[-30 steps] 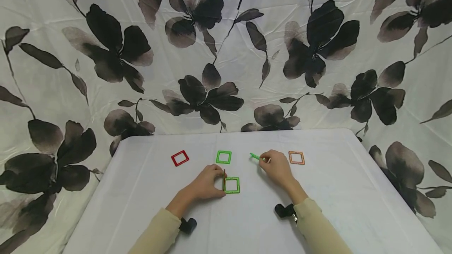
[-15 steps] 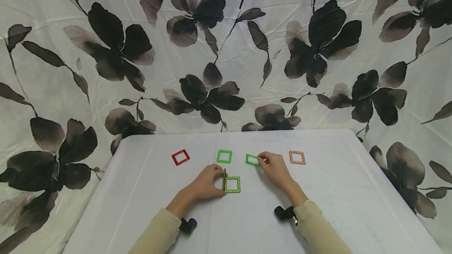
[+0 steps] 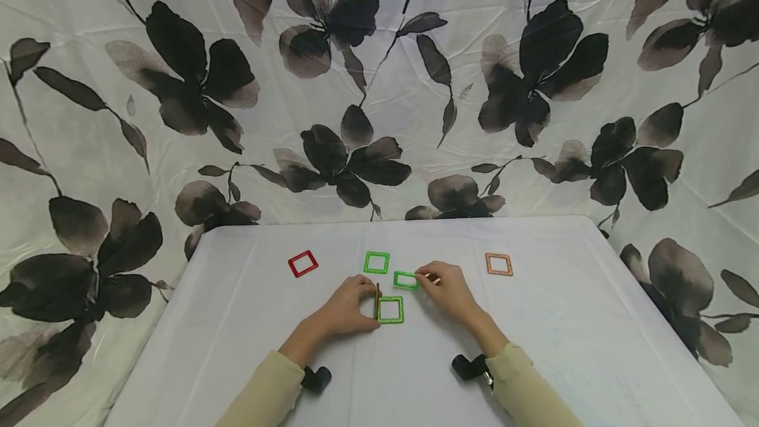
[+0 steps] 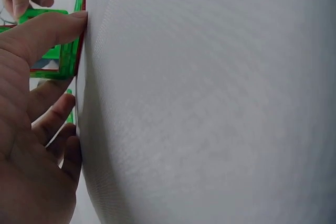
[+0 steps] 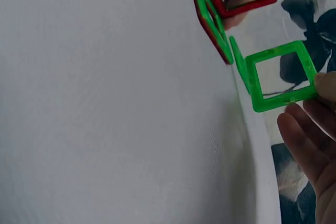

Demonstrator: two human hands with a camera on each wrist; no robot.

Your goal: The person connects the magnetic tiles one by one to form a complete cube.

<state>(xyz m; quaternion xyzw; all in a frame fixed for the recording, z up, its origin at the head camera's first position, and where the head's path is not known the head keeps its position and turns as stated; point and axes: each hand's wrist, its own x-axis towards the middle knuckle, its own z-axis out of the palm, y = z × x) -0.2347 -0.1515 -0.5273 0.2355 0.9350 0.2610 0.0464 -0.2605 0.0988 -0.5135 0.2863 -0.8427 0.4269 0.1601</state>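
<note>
In the head view, my left hand holds a square magnetic tile standing upright, seen edge-on, between thumb and fingers. It shows red in the right wrist view. Against its foot, a green open-frame tile lies flat, with red showing along its underside in the left wrist view. My right hand pinches another green square tile by its right edge. This tile is tilted up off the table, behind and apart from the flat one. Part of the upright tile is hidden by my left fingers.
At the back of the white table lie a red tile, a loose green tile and an orange tile. A floral cloth hangs behind the table. Black cameras sit at both wrists.
My right hand has moved left and toward me with the green tile, which turned from edge-on to showing its open face. The left hand and the tiles by it stay put.
</note>
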